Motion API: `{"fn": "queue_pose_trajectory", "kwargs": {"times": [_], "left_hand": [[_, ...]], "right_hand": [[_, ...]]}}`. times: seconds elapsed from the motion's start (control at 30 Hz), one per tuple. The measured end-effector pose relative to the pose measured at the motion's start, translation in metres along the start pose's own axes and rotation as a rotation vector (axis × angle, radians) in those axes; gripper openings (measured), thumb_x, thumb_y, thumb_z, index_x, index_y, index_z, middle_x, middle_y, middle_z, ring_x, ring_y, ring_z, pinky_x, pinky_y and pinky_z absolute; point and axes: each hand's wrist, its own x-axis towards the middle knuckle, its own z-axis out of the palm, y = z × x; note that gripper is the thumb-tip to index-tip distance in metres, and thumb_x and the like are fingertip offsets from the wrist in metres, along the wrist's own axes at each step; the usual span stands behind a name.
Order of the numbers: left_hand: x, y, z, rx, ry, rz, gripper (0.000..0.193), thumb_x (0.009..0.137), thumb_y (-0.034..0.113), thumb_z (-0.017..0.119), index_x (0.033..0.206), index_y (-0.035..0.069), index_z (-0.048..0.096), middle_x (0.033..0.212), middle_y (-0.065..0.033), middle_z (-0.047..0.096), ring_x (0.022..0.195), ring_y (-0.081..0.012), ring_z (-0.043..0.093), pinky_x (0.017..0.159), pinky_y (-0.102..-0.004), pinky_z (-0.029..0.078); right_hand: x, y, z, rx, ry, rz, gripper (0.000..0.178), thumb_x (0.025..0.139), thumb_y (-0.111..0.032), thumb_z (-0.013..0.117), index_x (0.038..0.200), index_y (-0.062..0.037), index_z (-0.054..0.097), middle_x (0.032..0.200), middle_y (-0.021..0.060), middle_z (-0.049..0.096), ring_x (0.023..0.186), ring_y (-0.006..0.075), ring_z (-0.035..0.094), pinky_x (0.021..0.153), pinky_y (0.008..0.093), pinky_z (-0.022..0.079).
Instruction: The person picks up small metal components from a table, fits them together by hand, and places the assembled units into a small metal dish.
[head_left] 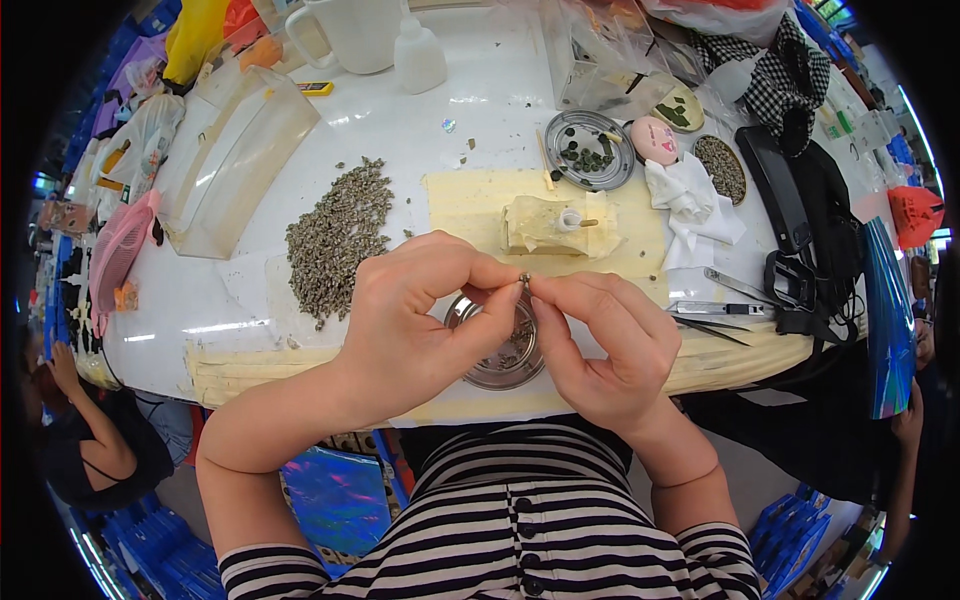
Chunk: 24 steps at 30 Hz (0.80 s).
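My left hand (pixel 405 325) and my right hand (pixel 608 335) meet over the table's near edge, thumbs and forefingers pinched together. A tiny silvery metal piece (pixel 525 279) is caught between their fingertips; its exact kind is too small to tell. Below them sits a round clear dish (pixel 497 379) with small metal bits inside, partly hidden by my left hand. Left of my hands lies a wide pile of small grey metal pieces (pixel 345 235). Just beyond the hands, a tape-covered block (pixel 530 232) bears a small white cylinder (pixel 569 218) and rests on a pale yellow taped sheet (pixel 460 196).
Right of the block are a dish of dark green pieces (pixel 590 184), a pink rounded case (pixel 654 141), crumpled tissue (pixel 697 212), a utility knife (pixel 716 308) and dark tweezers (pixel 712 325). A clear plastic tray (pixel 232 165) and white squeeze bottle (pixel 419 58) stand farther back. People sit at both sides.
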Motion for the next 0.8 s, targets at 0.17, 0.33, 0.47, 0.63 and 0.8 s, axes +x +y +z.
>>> {"fn": "queue_pose_trajectory", "kwargs": {"times": [0.17,0.33,0.47,0.63,0.8], "left_hand": [[0.000,-0.003,0.000,0.008,0.012,0.009,0.008,0.077,-0.001,0.071,0.085,-0.001,0.071,0.073,-0.0075,0.068,0.065,-0.0150,0.064,0.061,-0.0261,0.050],[0.000,0.001,0.002,-0.028,0.016,-0.049,0.008,0.077,-0.005,0.070,0.085,-0.002,0.070,0.075,-0.0071,0.067,0.069,-0.0142,0.062,0.064,-0.0259,0.047],[-0.001,0.003,0.002,-0.033,0.011,-0.083,0.008,0.078,-0.005,0.069,0.086,-0.003,0.070,0.075,-0.0069,0.066,0.071,-0.0138,0.060,0.067,-0.0257,0.046],[-0.002,0.005,0.000,-0.049,-0.086,-0.137,0.004,0.087,-0.009,0.062,0.088,-0.005,0.063,0.086,-0.0049,0.062,0.081,-0.0094,0.055,0.074,-0.0223,0.044],[-0.003,0.004,0.001,-0.055,-0.036,-0.143,0.004,0.083,-0.007,0.065,0.087,-0.005,0.066,0.082,-0.0063,0.064,0.077,-0.0107,0.057,0.072,-0.0232,0.044]], "right_hand": [[-0.001,-0.003,-0.002,0.003,-0.013,0.025,0.022,0.073,0.007,0.073,0.093,0.0009,0.070,0.080,0.0117,0.069,0.067,0.0224,0.067,0.058,0.0296,0.053],[-0.002,0.001,0.001,0.020,0.036,0.005,0.021,0.072,0.002,0.072,0.093,-0.0015,0.069,0.077,0.0090,0.066,0.065,0.0239,0.066,0.055,0.0324,0.053],[-0.006,0.001,0.001,0.024,0.055,0.016,0.020,0.074,-0.002,0.072,0.093,-0.0020,0.068,0.079,0.0079,0.064,0.067,0.0233,0.065,0.058,0.0321,0.053],[-0.010,0.003,0.002,0.044,0.074,0.029,0.017,0.075,-0.004,0.072,0.092,-0.0029,0.067,0.081,0.0074,0.065,0.068,0.0237,0.065,0.059,0.0327,0.053],[-0.010,0.003,0.003,0.053,0.098,0.019,0.020,0.073,0.000,0.073,0.092,-0.0026,0.069,0.080,0.0086,0.066,0.065,0.0230,0.065,0.056,0.0316,0.052]]}}
